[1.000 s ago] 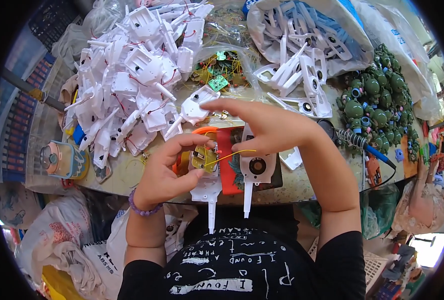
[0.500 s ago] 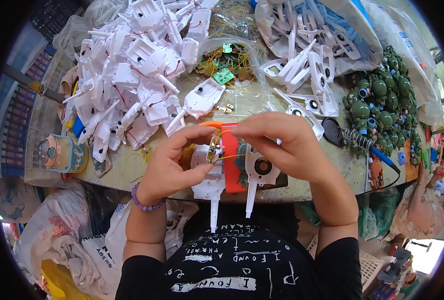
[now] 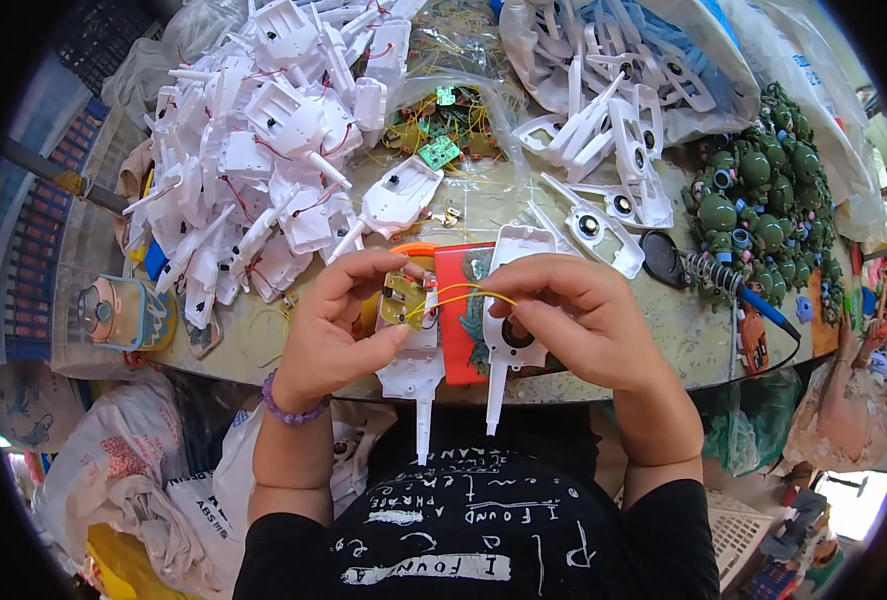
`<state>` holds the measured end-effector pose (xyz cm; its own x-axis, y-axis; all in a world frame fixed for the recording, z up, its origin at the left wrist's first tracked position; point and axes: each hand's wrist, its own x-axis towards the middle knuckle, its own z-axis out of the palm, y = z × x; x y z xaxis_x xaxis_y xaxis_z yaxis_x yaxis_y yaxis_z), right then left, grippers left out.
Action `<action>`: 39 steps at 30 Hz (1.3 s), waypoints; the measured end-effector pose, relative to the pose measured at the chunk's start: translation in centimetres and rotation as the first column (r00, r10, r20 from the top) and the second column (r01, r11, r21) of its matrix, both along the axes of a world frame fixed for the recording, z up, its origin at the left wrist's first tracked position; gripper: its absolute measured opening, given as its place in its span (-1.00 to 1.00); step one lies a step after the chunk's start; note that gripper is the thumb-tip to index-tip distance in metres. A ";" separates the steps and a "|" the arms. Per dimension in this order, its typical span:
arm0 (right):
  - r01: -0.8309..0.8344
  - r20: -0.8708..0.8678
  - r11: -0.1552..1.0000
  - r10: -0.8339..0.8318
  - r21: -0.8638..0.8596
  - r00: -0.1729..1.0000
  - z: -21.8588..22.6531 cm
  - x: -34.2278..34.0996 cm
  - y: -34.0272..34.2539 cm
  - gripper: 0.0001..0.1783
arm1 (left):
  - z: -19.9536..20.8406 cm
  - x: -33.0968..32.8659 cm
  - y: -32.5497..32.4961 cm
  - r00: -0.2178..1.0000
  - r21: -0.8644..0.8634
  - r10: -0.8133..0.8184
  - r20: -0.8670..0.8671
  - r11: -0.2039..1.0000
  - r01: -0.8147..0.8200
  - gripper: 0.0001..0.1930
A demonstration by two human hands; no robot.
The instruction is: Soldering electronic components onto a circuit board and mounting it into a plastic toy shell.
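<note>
My left hand [image 3: 329,325] is closed on the edges of a small circuit board [image 3: 400,300], thumb at the near side and fingers at the far side. The board lies face up over a white plastic housing [image 3: 414,375] whose handle points toward me. Yellow wires [image 3: 457,296] run from the board to my right hand [image 3: 584,315], which pinches them between thumb and fingers. Beneath that hand rests a second white housing [image 3: 498,375] with a dark round part, partly covered by my fingers. A red block [image 3: 452,350] stands between the two housings.
White housings with red wires [image 3: 284,130] pile up at far left. Green circuit boards [image 3: 441,152] lie at the back. White frames [image 3: 614,140] spill from a bag. Dark green round parts [image 3: 759,190] heap at right, beside a blue-handled soldering iron [image 3: 764,316] in a coil holder.
The circuit board has turned from steeply tilted to face up over the housing. My right hand has lowered, and its fingers now pinch the yellow wires in plain view.
</note>
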<state>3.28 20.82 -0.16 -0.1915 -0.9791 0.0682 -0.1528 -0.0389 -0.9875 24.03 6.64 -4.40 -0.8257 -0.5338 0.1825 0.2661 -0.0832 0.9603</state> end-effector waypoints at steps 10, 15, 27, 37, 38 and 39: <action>0.032 -0.283 0.965 -0.108 -0.260 0.953 0.7 -0.1 -0.8 -0.78 | 0.7 -0.5 0.7 0.988 -0.105 0.083 0.131 0.992 -0.069 -0.38; -0.075 -0.320 0.936 -0.041 -0.343 0.947 1.1 0.1 -2.2 -0.76 | 2.7 -1.8 0.8 0.934 -0.351 0.357 0.021 0.878 -0.327 -0.39; 0.146 0.120 0.977 -0.128 -0.158 0.984 0.9 1.9 -2.6 -0.89 | 4.1 -2.7 0.9 0.951 -0.437 0.266 0.156 0.882 -0.175 -0.82; 0.122 -0.008 0.978 -0.125 -0.170 0.992 0.2 1.1 -2.6 -0.83 | 4.2 -2.7 1.0 0.951 -0.395 0.248 0.187 0.905 -0.158 -0.82; 0.121 -0.007 0.978 -0.124 -0.169 0.992 0.2 1.0 -2.7 -0.83 | 4.1 -2.7 1.1 0.950 -0.394 0.248 0.189 0.905 -0.158 -0.82; 0.102 -0.036 0.977 -0.110 -0.188 0.993 0.2 0.9 -2.9 -0.82 | 4.0 -2.9 1.3 0.949 -0.359 0.262 0.176 0.915 -0.186 -0.83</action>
